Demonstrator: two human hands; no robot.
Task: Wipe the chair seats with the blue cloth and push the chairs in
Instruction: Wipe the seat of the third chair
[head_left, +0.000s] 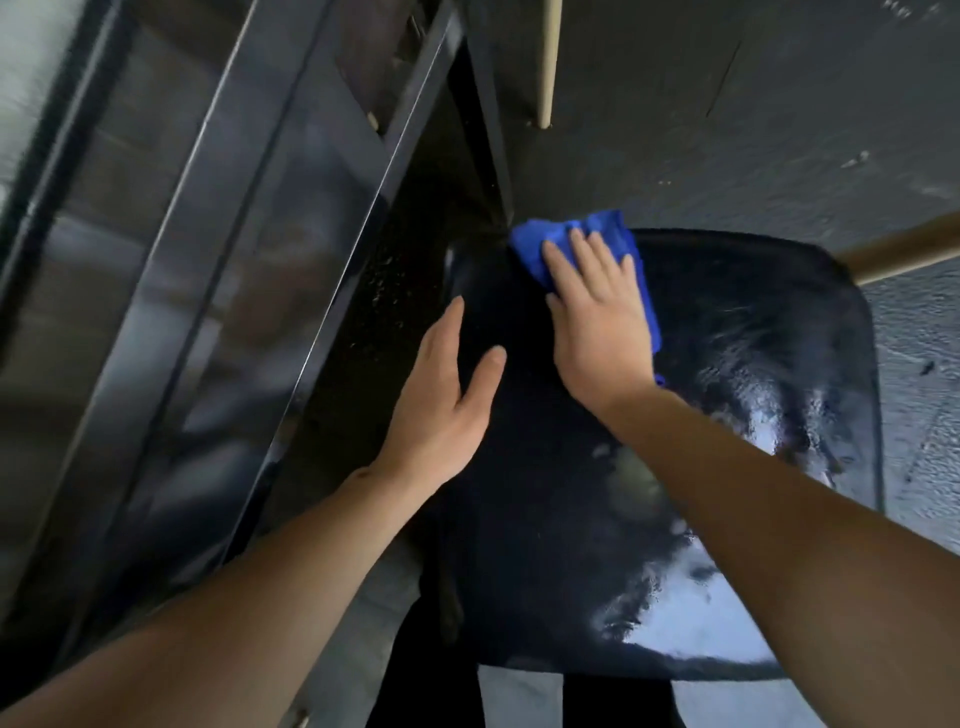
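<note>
Pressing down on the blue cloth (582, 244), the right hand (597, 317) is laid flat with straight fingers spread over it, so the grip is open and nothing is curled round the fabric; the cloth is pinned against the far left corner of the black chair seat (701, 415), bunched ahead of the fingertips and trailing back along the outer edge of the palm; the left hand (447, 395) is held open too, fingers straight and thumb apart, at the seat's left edge, and whether it touches the seat or hovers just above cannot be told; a dark glossy tabletop (218, 260) is seen to the left, its edge running close beside the chair; pale wooden legs (548, 62) are seen at the top and right against the grey floor (779, 130). The relation that matters is judged to be this: the cloth lies at the far corner, while the wide shiny part of the seat lies toward the body and to the right of the wiping hand; a stroke drawn back and rightward across that stretch is likely called for; the right hand is the one on the cloth, the left being nearer the tabletop and better placed to steady the chair or push it in.
</note>
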